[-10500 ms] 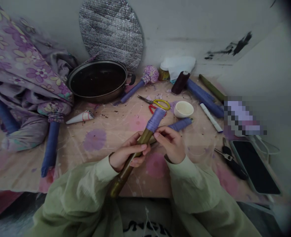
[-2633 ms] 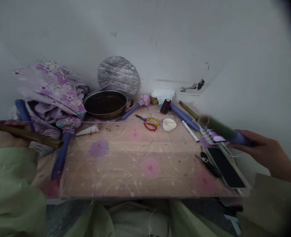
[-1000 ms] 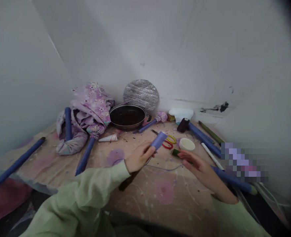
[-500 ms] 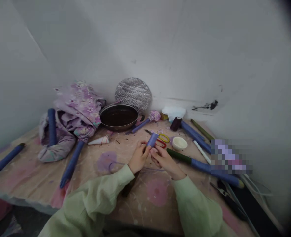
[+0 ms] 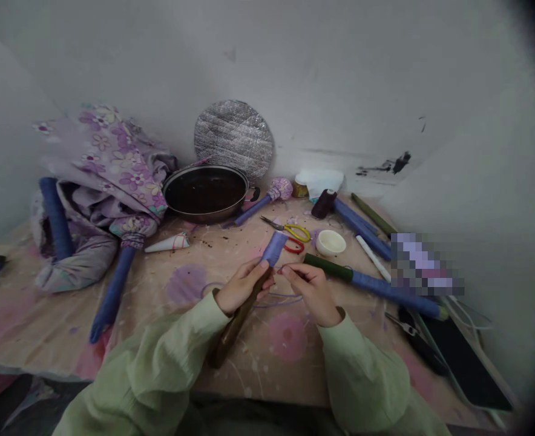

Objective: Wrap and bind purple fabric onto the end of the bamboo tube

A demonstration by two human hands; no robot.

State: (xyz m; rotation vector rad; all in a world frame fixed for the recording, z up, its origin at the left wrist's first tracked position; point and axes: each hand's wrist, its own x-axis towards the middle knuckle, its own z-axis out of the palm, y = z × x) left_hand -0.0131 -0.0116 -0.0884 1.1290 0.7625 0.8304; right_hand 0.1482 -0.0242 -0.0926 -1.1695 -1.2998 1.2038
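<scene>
The left hand (image 5: 242,286) is clenching a tilted olive-green bamboo rod (image 5: 242,318), whose purple fabric-wrapped end (image 5: 274,248) is rising above the middle of the pale pink patterned tabletop (image 5: 45,327), while the right hand (image 5: 304,292) is pinching at the rod, though whatever it is grasping is too fine to tell. A thin purple thread (image 5: 279,301) is looping loosely just below the hands, and any slack or snag could loosen the wrap. A long green-and-blue rod (image 5: 385,289) is lying just beside the right hand, risking a knock.
</scene>
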